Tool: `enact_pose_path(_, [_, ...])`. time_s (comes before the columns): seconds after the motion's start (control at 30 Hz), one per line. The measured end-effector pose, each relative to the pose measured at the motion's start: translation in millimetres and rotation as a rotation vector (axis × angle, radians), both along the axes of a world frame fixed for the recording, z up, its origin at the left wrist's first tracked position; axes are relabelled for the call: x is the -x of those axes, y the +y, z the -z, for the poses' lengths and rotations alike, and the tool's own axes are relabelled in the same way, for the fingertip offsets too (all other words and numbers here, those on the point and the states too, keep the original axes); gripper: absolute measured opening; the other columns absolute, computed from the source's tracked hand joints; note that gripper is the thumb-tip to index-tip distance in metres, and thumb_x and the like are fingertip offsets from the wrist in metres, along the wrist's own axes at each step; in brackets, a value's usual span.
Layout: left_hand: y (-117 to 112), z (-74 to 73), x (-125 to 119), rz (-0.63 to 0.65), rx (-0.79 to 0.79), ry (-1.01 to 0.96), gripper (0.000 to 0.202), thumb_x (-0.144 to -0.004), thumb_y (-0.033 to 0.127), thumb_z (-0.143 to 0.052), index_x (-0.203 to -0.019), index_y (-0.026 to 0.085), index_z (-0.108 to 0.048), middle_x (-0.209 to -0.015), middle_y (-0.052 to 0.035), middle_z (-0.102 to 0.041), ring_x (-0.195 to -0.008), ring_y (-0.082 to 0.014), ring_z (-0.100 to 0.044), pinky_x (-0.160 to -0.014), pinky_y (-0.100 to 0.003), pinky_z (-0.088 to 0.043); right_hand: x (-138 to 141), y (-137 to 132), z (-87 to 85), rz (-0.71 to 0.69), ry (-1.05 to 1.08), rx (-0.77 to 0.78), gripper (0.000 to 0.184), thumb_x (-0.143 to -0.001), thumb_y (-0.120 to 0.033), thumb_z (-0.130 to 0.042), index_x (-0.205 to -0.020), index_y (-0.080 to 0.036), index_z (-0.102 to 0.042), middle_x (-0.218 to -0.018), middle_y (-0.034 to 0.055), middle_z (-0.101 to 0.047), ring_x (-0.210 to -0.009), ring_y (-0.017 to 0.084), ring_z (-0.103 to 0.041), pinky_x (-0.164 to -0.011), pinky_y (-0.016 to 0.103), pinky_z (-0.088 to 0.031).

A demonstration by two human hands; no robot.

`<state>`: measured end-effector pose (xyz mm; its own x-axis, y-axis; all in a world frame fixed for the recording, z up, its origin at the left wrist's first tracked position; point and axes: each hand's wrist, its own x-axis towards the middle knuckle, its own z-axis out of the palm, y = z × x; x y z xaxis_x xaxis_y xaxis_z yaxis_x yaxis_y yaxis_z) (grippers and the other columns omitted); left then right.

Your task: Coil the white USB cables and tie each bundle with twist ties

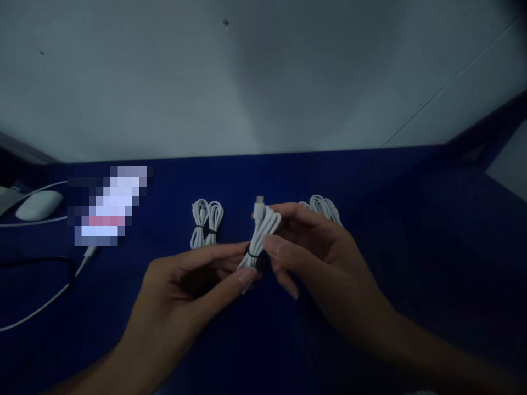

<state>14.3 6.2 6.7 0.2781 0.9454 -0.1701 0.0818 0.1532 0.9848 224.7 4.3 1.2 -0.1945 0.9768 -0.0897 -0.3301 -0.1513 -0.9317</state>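
Note:
A coiled white USB cable [263, 230], bound round its middle by a black tie [252, 254], is held up between both hands. Its metal plug points upward. My left hand [185, 296] pinches the lower end between thumb and fingers. Higher up, the thumb and fingers of my right hand [321, 258] close on the upper loops. Behind my left hand, two more bundled white cables [206, 219] lie side by side on the blue table, their lower ends partly covered. Another white cable bundle [323, 207] lies beyond my right hand, which hides part of it.
On the left of the blue table [247, 175] lies a lit, pixelated phone-like device [111, 203] with a white cord [53, 302] at its lower end. Beside it is a white mouse [40, 206]. A pale wall [164, 82] rises behind the table.

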Motion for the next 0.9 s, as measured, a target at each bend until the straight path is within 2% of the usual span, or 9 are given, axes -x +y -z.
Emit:
enact_pose_path(0.07, [-0.2, -0.7, -0.6, 0.055, 0.058, -0.049, 0.027, -0.098, 0.028, -0.094, -0.121, 0.043, -0.094, -0.096, 0.0039, -0.093, -0.084, -0.0144, -0.086, -0.081, -0.016, -0.068, -1.0, 2.2, 0.4, -0.079, 0.018, 0.04, 0.01, -0.102, -0.016, -0.085, -0.108, -0.024, -0.082, -0.083, -0.0056, -0.072, -0.056, 0.005, -0.052, -0.055, 0.018, -0.052])
enact_pose_path(0.17, [0.8, -1.3, -1.2, 0.127, 0.094, -0.076, 0.022, -0.108, 0.031, -0.083, -0.125, 0.04, -0.093, -0.106, 0.002, -0.094, -0.08, -0.0127, -0.084, -0.082, -0.018, -0.069, -3.5, 4.3, -0.9, -0.153, 0.014, 0.104, 0.01, -0.103, -0.019, -0.084, -0.11, -0.025, -0.084, -0.081, -0.0054, -0.071, -0.058, 0.006, -0.053, -0.053, 0.016, -0.049])
enact_pose_path(0.23, [1.8, -1.3, -1.1, 0.153, 0.116, -0.093, 0.022, -0.112, 0.032, -0.078, -0.127, 0.04, -0.092, -0.112, 0.002, -0.093, -0.082, -0.013, -0.084, -0.086, -0.021, -0.07, -5.3, 4.6, -2.4, -0.165, -0.007, 0.115, 0.008, -0.103, -0.019, -0.085, -0.108, -0.025, -0.084, -0.081, -0.0053, -0.071, -0.061, 0.006, -0.055, -0.054, 0.015, -0.048])
enact_pose_path(0.33, [1.8, -1.4, -0.4, 0.187, 0.16, -0.119, 0.023, -0.113, 0.034, -0.076, -0.128, 0.042, -0.092, -0.116, 0.0019, -0.093, -0.087, -0.0139, -0.085, -0.09, -0.023, -0.07, -6.7, 4.4, -3.6, -0.157, -0.027, 0.112, 0.009, -0.101, -0.017, -0.087, -0.103, -0.024, -0.083, -0.083, -0.0047, -0.073, -0.07, 0.006, -0.063, -0.064, 0.013, -0.054])
enact_pose_path(0.47, [-1.1, -1.3, 0.8, 0.158, 0.205, -0.124, 0.021, -0.11, 0.036, -0.08, -0.128, 0.04, -0.091, -0.105, 0.0016, -0.093, -0.094, -0.016, -0.085, -0.089, -0.021, -0.068, -5.9, 4.2, -1.7, -0.133, -0.016, 0.136, 0.013, -0.097, -0.018, -0.092, -0.101, -0.023, -0.081, -0.084, -0.0046, -0.072, -0.074, 0.008, -0.068, -0.066, 0.014, -0.057])
enact_pose_path(0.6, [-1.4, 2.3, 2.0, 0.125, 0.197, -0.098, 0.025, -0.101, 0.023, -0.089, -0.123, 0.036, -0.092, -0.102, 0.0024, -0.092, -0.094, -0.0153, -0.084, -0.092, -0.02, -0.065, -3.9, 4.7, -0.6, -0.117, -0.028, 0.144, 0.018, -0.092, -0.019, -0.096, -0.096, -0.022, -0.078, -0.079, -0.0054, -0.07, -0.07, 0.009, -0.068, -0.066, 0.017, -0.059])
enact_pose_path(0.7, [0.1, 5.2, 2.7, 0.107, 0.167, -0.085, 0.024, -0.097, 0.016, -0.092, -0.112, 0.034, -0.093, -0.101, 0.0038, -0.091, -0.093, -0.0139, -0.083, -0.089, -0.016, -0.064, -2.5, 5.7, -3.0, -0.161, -0.009, 0.163, 0.023, -0.089, -0.019, -0.098, -0.098, -0.022, -0.077, -0.085, -0.0026, -0.076, -0.076, 0.012, -0.072, -0.072, 0.021, -0.063])
enact_pose_path(0.8, [0.3, 4.1, 2.8, 0.12, 0.169, -0.103, 0.018, -0.1, 0.017, -0.088, -0.108, 0.033, -0.094, -0.097, 0.0023, -0.09, -0.089, -0.0149, -0.081, -0.089, -0.02, -0.065, -2.3, 6.6, -5.9, -0.209, 0.04, 0.194, 0.028, -0.086, -0.017, -0.1, -0.099, -0.023, -0.076, -0.087, -0.0029, -0.076, -0.079, 0.013, -0.073, -0.075, 0.023, -0.064])
enact_pose_path(0.9, [-0.4, -0.4, 3.1, 0.161, 0.197, -0.14, 0.014, -0.105, 0.023, -0.084, -0.112, 0.03, -0.094, -0.099, -0.002, -0.091, -0.089, -0.0178, -0.081, -0.093, -0.026, -0.065, -4.7, 6.5, -3.9, -0.264, 0.077, 0.181, 0.024, -0.09, -0.019, -0.097, -0.104, -0.024, -0.078, -0.089, -0.003, -0.076, -0.077, 0.011, -0.071, -0.07, 0.021, -0.062])
